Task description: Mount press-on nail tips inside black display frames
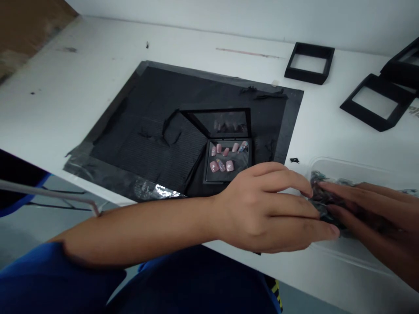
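My left hand (265, 209) reaches across to the left edge of a clear plastic tub (353, 165), fingers bent and somewhat apart over small wrapped items (322, 205). From the right, my right hand (373, 209) reaches into the same tub, its fingertips among those items; whether it grips one is hidden. Left of the tub, an open black case (209, 174) with a mirrored lid (225, 124) lies on a black mat (140, 104). Several pink press-on nails (229, 165) sit inside, some with white stars.
Black frames (366, 120) stand at the right and another frame (296, 78) near the back. A thin stick (248, 52) lies behind the mat. A small black scrap (294, 160) is beside the tub on the white table (98, 43).
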Available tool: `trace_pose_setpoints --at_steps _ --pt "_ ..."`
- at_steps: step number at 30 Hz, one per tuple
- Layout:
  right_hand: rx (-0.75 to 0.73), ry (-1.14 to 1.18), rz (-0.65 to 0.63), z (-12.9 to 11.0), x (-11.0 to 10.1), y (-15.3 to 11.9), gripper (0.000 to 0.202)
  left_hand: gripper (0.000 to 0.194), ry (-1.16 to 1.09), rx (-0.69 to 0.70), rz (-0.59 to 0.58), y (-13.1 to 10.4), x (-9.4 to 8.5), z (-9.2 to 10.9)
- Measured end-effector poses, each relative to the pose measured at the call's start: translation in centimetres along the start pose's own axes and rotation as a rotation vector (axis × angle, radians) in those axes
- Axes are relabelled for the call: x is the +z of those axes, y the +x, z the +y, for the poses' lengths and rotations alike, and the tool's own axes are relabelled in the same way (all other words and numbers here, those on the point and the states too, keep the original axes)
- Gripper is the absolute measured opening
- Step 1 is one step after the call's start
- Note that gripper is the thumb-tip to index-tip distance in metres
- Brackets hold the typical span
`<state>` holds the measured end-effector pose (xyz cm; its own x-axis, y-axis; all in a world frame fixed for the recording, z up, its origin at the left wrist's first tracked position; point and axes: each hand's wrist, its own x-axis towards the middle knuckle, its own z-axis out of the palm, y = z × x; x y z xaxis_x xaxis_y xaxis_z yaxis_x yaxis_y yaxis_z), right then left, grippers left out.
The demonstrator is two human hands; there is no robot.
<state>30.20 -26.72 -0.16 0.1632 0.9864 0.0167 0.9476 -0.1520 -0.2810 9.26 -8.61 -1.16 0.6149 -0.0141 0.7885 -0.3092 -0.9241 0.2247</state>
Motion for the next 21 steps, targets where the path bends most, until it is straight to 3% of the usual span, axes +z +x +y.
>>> trace_pose_setpoints --at_steps 3,12,21 --pt "-0.017 -0.037 -0.067 -0.36 -0.30 0.23 0.037 0.020 0.003 -0.003 -0.021 -0.01 -0.02 0.11" --pt "-0.046 -0.035 -0.044 -0.51 -0.43 0.74 0.032 0.022 -0.015 -0.045 -0.130 0.30 -0.84 0.45" --pt "-0.152 0.048 -0.049 -0.21 -0.15 0.58 0.029 0.016 -0.030 -0.143 -0.113 0.49 -0.54 1.02"
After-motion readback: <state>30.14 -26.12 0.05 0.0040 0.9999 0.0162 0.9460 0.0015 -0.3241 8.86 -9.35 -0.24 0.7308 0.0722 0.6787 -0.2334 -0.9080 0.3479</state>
